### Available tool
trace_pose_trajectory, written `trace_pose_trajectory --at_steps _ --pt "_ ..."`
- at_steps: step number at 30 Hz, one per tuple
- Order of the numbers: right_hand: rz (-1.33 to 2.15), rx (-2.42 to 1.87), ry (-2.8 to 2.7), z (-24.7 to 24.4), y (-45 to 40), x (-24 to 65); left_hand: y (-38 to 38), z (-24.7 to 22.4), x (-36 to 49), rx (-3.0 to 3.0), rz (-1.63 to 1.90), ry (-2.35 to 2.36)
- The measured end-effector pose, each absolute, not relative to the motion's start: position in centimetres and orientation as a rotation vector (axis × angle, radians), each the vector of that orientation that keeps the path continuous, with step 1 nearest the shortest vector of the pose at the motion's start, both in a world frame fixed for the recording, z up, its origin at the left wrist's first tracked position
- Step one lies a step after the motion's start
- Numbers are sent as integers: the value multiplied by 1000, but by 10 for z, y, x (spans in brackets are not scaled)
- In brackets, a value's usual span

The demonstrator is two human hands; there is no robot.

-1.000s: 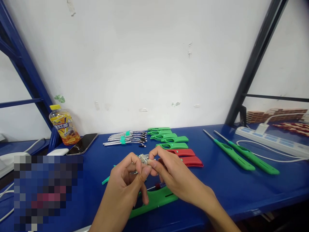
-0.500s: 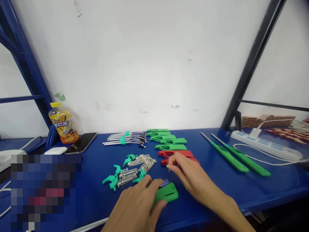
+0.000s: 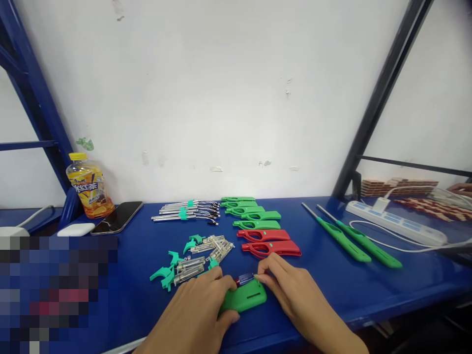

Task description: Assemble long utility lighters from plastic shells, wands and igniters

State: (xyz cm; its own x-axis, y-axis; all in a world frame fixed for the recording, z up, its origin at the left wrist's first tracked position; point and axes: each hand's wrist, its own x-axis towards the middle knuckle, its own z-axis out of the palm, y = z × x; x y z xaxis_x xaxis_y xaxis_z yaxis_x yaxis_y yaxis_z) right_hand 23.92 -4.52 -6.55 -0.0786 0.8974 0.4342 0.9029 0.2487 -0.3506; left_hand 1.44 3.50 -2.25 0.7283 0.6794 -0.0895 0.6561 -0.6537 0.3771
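Green casing (image 3: 245, 298) is gripped by the left hand (image 3: 201, 302) on the worktop (image 3: 324, 290); right hand (image 3: 289, 287) is placed at the screwdriver (image 3: 246, 279), grip can't be told. Casing is judged light, stiff, slightly slick; best held by long edges.

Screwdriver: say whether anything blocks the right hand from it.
Nothing visible stands between the right hand and the screwdriver's handle; the hand is at its end. The green casing lies nearer, under the left hand.

on table (image 3: 136, 258): bottle (image 3: 92, 191) & phone (image 3: 118, 217) l, casings (image 3: 270, 224) mid, pwr strip (image 3: 405, 226) r
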Motion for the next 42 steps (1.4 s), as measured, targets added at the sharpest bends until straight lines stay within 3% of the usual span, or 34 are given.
trace_pose_trajectory --at_steps 42 --pt "-77 -1635 -2127 -61 -65 235 34 -17 12 2512 134 997"
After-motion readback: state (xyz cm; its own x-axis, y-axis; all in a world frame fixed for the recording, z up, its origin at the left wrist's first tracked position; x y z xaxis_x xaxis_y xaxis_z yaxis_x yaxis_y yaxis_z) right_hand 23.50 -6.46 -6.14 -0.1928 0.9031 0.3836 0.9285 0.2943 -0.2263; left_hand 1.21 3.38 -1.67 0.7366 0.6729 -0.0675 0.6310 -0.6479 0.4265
